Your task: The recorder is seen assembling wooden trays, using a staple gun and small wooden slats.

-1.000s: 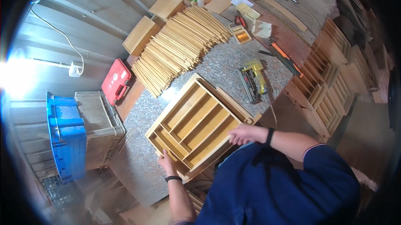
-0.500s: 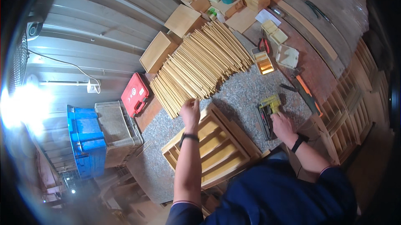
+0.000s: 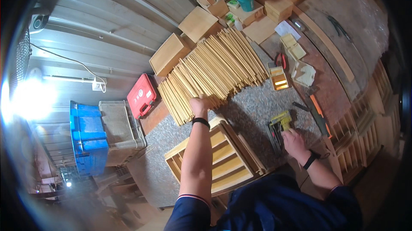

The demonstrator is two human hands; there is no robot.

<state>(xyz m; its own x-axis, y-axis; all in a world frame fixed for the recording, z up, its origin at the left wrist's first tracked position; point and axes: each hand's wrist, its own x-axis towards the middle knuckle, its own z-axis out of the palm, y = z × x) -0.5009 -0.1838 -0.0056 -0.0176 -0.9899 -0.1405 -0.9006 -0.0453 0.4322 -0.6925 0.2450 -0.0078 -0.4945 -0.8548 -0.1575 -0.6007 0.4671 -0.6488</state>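
Observation:
My left hand (image 3: 200, 105) reaches to the near ends of a wide row of thin wooden strips (image 3: 214, 66). Its fingers are curled in among the ends; whether a strip is between them is hidden. Below the wrist lies a wooden frame (image 3: 232, 173) with several parallel slats, partly covered by my left forearm. At the right, my right hand (image 3: 294, 144) is closed round the handle of a yellow-green and black nail gun (image 3: 281, 120), which rests on the speckled tabletop (image 3: 253, 102).
A red plastic case (image 3: 141, 96) stands left of the strips, with blue crates (image 3: 88, 132) beyond. Wooden boxes (image 3: 169, 54) line the back. Right of the strips are a small box (image 3: 278, 77), red-handled pliers (image 3: 280, 60) and an orange-handled hammer (image 3: 316, 104).
My left hand has moved forward onto the strip ends, from just short of them. My right hand stays on the nail gun. The whole view has shifted slightly.

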